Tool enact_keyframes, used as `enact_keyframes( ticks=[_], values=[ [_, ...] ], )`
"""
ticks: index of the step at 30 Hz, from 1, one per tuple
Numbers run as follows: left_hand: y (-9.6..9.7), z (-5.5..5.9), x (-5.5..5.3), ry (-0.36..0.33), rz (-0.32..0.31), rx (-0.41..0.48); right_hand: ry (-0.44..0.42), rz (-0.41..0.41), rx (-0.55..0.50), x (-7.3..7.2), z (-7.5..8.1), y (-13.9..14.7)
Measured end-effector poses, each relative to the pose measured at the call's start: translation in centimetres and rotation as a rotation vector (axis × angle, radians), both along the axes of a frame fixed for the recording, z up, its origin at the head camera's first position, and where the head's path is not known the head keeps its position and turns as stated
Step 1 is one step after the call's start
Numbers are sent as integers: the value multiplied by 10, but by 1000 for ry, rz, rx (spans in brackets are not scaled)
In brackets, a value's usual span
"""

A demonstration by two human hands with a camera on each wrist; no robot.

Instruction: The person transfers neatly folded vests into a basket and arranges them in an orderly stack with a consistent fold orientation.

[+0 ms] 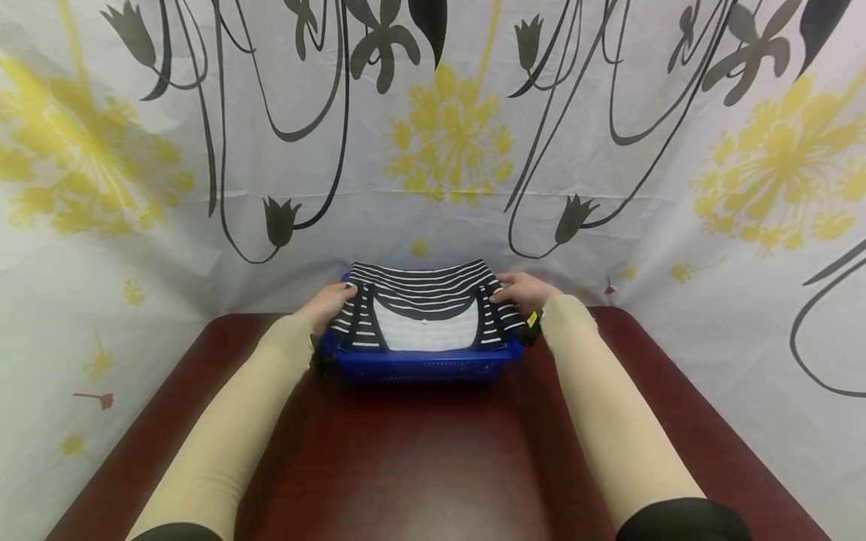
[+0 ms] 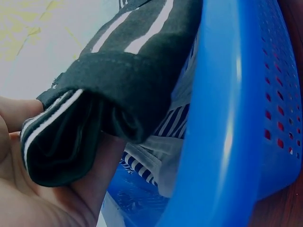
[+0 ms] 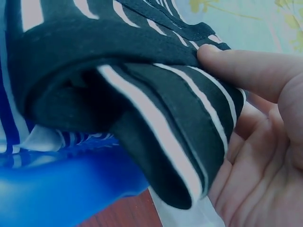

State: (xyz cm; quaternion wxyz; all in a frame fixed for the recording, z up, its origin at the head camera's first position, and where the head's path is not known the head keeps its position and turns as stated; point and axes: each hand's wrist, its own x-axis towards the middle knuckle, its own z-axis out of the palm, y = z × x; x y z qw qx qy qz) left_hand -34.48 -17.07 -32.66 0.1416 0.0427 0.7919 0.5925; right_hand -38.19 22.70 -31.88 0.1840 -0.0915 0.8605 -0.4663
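A folded black-and-white striped garment [image 1: 428,330] with a pale front panel lies over a blue plastic basket [image 1: 422,368]. At its left edge my left hand [image 1: 329,304] grips the cloth, the thumb on top and the fingers beneath. My right hand [image 1: 526,291] pinches the opposite edge in the same way. From the left wrist, a rolled dark hem [image 2: 109,80] shows beside the basket's rim. In the right wrist view, the thumb [image 3: 241,71] presses on the striped fold [image 3: 189,104]; part of the fingers is hidden behind the cloth.
Striped and grey cloth [image 2: 163,161] shows inside the basket in the left wrist view. The basket stands toward the far end of a dark red table [image 1: 419,458]. Behind it hangs a white curtain [image 1: 433,225] with yellow and grey flowers.
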Motion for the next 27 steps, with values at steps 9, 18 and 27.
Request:
enact_keyframes(
  ticks=[9,18,27],
  values=[
    [2,-5,-2,-9,8,-16,46,18,45,8,-1,-5],
    [4,-8,-8,-26,14,-49,89,31,116,6,-4,-6],
    [7,-7,-9,-53,38,-77,74,24,126,1,-4,-7]
  ],
)
